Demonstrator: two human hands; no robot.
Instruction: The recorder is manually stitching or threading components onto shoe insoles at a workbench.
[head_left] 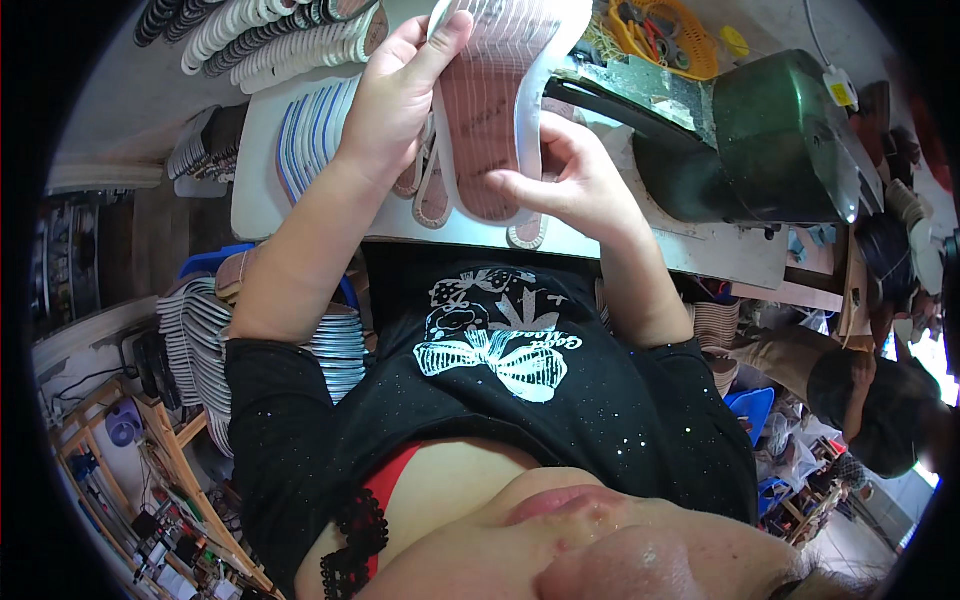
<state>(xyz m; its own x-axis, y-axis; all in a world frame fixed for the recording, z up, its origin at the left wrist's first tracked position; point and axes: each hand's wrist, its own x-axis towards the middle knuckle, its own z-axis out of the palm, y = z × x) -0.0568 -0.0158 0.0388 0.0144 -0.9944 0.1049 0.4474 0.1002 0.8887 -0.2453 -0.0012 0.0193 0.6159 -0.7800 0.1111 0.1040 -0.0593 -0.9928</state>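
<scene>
Up over the work table I hold a shoe sole [490, 120], pinkish brown with thin pale stripes and a white rim. My left hand [405, 85] grips its left edge, thumb lying on the face and the other fingers partly hidden. Lower down on the opposite edge, my right hand [570, 180] closes with its thumb pressed on the face near the rounded end; some fingers are behind it. Beneath the held piece, smaller soles with stitched edges lie on the white table [265, 185], among them a narrow one [432, 200] and another by the front edge [527, 233].
A row of blue-edged soles [312, 135] stands on the table's left. To the right is a dark green machine [775, 135], with an orange basket [670, 40] of tools behind. Stacked soles [195, 330] rise beside my left arm. Another person [865, 400] is at far right.
</scene>
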